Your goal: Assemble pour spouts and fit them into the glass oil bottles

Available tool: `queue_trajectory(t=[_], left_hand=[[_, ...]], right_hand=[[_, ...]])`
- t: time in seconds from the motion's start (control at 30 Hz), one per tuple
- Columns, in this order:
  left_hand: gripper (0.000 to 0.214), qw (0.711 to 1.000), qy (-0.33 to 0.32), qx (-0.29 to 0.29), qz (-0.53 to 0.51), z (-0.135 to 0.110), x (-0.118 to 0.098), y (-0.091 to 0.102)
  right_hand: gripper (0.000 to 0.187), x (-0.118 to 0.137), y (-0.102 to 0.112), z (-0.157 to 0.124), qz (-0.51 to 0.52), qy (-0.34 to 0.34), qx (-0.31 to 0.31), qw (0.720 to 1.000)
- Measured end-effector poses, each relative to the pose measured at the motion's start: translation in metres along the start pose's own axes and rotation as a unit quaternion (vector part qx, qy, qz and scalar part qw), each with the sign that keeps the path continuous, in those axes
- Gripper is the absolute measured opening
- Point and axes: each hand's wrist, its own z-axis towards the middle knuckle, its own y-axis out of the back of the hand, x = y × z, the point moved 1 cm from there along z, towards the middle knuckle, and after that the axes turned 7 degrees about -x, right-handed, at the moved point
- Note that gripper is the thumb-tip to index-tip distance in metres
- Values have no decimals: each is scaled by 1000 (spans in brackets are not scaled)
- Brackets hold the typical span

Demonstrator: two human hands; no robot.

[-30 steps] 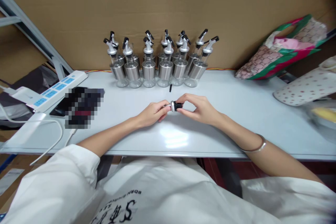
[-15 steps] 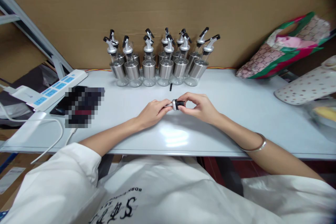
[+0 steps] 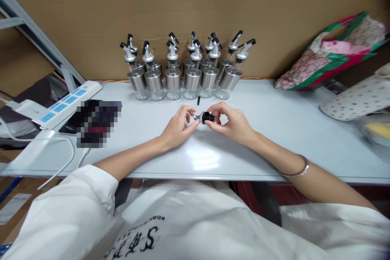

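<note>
A bottle pourer stopper (image 3: 203,118), with a silver spout and a black ribbed plug, is held above the table. My right hand (image 3: 233,124) pinches it by the black plug between thumb and fingers. My left hand (image 3: 178,128) is beside the spout, its fingers curved and apart from the thumb. The left thumb tip comes close to the silver collar; whether it touches I cannot tell. Beyond the hands lies a small black strip (image 3: 198,100). Several glass bottles with steel sleeves (image 3: 192,80) stand behind it in two rows, topped with silver pourers and black levers.
At the left are a power strip (image 3: 71,103), a white cable (image 3: 71,150) and dark, partly blurred items (image 3: 68,124). A patterned bag (image 3: 317,63) and a dotted white bottle (image 3: 350,99) are at the right. Cardboard (image 3: 183,0) rises behind the table (image 3: 274,130).
My left fingers have opened away from the pourer's spout. My right hand keeps its pinch on the plug, and the pourer has turned slightly.
</note>
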Motion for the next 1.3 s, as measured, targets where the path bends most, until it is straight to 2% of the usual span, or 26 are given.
queue_trajectory(t=[0.17, 0.33, 0.47, 0.57, 0.93, 1.13, 1.3], left_hand=[[31, 997, 7, 49, -53, -5, -4, -4], [29, 993, -19, 22, -117, -5, -5, -3], [32, 990, -38, 10, -137, -4, -3, -4], [34, 989, -37, 17, -139, -5, -4, -4], [29, 984, 10, 25, -173, -3, -8, -5], [34, 971, 85, 53, -218, -4, -4, -6], [33, 972, 68, 49, -219, -5, -2, -6]], right_hand=[[24, 1, -1, -2, 30, -4, 33, 999], [20, 1, 0, -1, 84, -6, 60, 995], [31, -3, -2, 0, 106, -58, 95, 988], [33, -4, -5, 0, 112, -75, 134, 982], [21, -1, -3, 2, 111, -42, 120, 986], [21, 4, -2, 2, 101, -40, 105, 988], [23, 5, -1, 1, 92, -23, 101, 990]])
